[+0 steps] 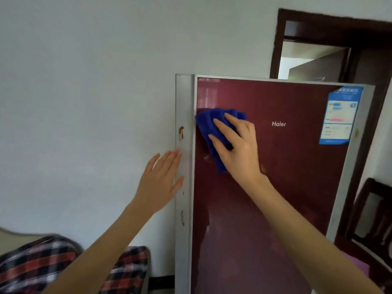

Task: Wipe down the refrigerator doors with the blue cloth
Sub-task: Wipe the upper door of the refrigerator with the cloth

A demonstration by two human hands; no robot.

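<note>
Right hand — fingers spread flat — presses the cloth at the door's left edge; most of the door lies right and below. Left hand, fingers straight, touches the side.

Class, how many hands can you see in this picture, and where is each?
2. The left hand lies open against the refrigerator's grey side panel; the right hand presses the blue cloth against the red door.
</note>
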